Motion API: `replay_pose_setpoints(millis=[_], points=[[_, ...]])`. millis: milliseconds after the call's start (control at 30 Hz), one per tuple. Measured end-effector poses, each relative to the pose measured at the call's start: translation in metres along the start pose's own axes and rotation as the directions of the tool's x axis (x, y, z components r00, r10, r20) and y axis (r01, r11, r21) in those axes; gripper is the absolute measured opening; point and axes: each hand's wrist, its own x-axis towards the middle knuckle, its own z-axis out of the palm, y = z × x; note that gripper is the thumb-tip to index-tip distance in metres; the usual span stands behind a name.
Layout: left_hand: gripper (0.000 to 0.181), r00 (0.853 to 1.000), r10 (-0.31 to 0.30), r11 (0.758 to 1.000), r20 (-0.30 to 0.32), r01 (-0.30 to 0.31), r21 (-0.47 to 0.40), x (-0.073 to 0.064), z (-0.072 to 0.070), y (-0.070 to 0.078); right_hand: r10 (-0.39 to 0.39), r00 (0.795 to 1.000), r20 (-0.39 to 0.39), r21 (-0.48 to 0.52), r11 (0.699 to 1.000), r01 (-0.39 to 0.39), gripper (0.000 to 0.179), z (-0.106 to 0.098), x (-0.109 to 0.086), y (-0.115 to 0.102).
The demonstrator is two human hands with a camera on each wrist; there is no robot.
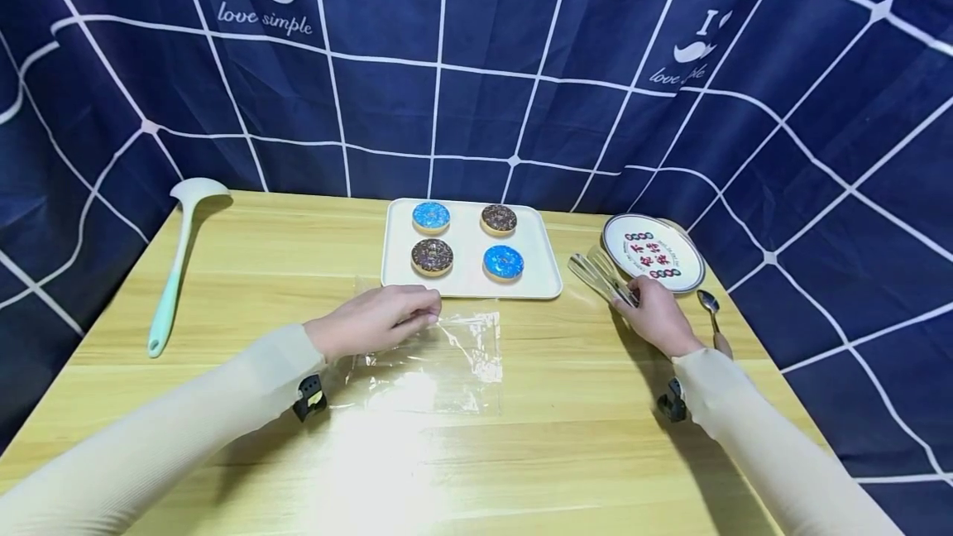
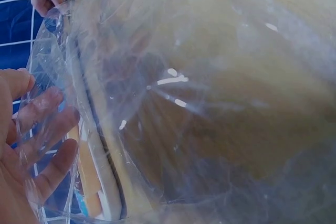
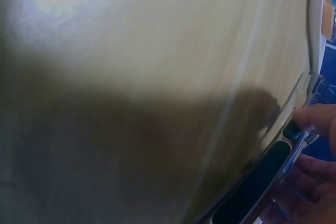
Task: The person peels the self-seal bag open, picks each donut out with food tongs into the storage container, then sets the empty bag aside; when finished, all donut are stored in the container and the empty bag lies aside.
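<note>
My left hand holds the upper edge of a clear plastic bag on the table. In the left wrist view, the fingers show through the film with the thumb at its edge. My right hand grips a pair of metal tongs just left of the round plate; a dark green handle insert shows in the right wrist view. Behind the bag, a white tray bears two blue-topped doughnuts and two chocolate-topped doughnuts.
At the left of the wooden table lies a ladle with a mint-green handle. A spoon lies right of my right hand, beside the plate. A navy cloth with white lines hangs along the back and sides.
</note>
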Motion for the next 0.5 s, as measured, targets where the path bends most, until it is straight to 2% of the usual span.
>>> replay_pose_setpoints(millis=[167,300,500], points=[[0.009,1.0,0.01,1.0,-0.003,-0.01,0.028,-0.001,0.0,0.001,0.021,0.998,0.056,-0.015,1.0,-0.021,0.043,-0.003,0.002,-0.003],[0.007,0.999,0.039,0.994,0.002,-0.039,0.102,-0.003,0.001,-0.001,0.018,0.997,0.082,-0.023,1.0,-0.016,0.046,-0.005,0.0,-0.006],[0.011,0.994,0.109,0.965,0.025,-0.112,0.236,-0.014,0.005,-0.009,0.002,0.996,0.091,-0.04,0.999,0.002,0.046,-0.005,-0.003,-0.004]])
